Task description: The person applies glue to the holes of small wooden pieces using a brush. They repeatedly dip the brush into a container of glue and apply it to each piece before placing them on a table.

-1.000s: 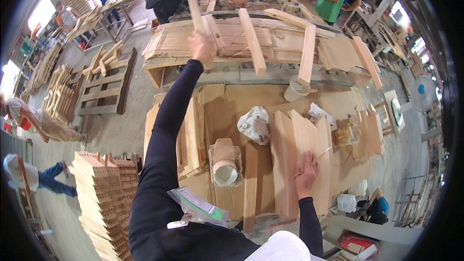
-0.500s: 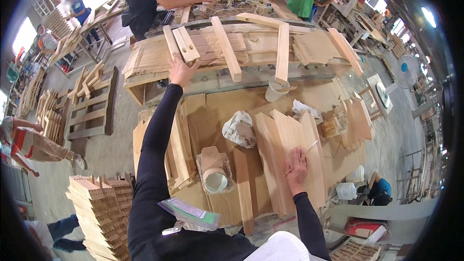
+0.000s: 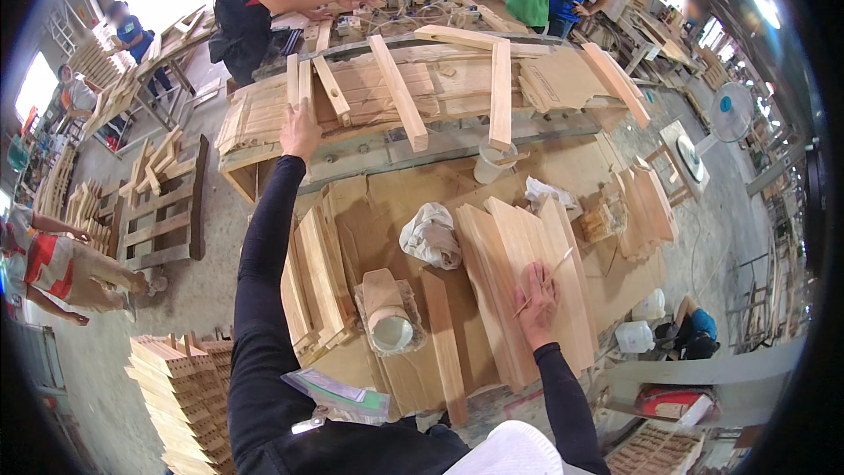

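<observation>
On the far bench my left hand (image 3: 301,130) reaches out and grips the near end of a pale wooden strip (image 3: 305,84), which stands close beside another strip (image 3: 293,77). Just to its right lies a wooden piece with holes (image 3: 331,91), at a slant. My right hand (image 3: 536,306) rests on a stack of wide wooden boards (image 3: 520,237) with a thin stick (image 3: 556,268) between its fingers, its pale tip pointing up and right. A white cup (image 3: 390,332) lies near a crumpled white cloth (image 3: 431,236).
Cardboard (image 3: 378,198) covers the near table. Longer wooden bars (image 3: 400,92) lie across the far bench, where a person in black (image 3: 242,9) works. A white bucket (image 3: 494,163) stands between. Stacked wood (image 3: 180,396) rises at lower left; a fan (image 3: 730,113) stands right.
My left hand has shifted slightly left with a strip, now beside the leftmost one. The piece with holes lies apart from it. My right hand stays on the boards with the stick.
</observation>
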Available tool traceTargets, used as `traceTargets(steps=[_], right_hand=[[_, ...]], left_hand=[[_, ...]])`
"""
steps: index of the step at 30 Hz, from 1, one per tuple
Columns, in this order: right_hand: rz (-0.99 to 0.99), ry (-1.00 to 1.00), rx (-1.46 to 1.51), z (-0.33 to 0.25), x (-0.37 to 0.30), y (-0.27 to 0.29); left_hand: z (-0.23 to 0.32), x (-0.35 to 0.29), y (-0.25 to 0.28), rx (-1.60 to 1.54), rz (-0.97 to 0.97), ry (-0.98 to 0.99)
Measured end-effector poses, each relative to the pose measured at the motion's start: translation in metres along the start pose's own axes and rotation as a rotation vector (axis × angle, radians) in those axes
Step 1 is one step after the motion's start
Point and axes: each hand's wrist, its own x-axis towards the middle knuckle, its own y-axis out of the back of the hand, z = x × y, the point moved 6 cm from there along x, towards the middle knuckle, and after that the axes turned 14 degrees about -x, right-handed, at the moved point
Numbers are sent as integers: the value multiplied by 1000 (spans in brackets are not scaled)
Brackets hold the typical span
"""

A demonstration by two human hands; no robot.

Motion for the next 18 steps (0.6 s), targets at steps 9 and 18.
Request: traceTargets(steps=[9, 18], right_hand=[[17, -5, -2, 2, -2, 1], [15, 2, 11, -2, 1, 7]], left_hand=[[-14, 5, -9, 45, 25, 241], [-45, 0, 27, 192, 165, 271]])
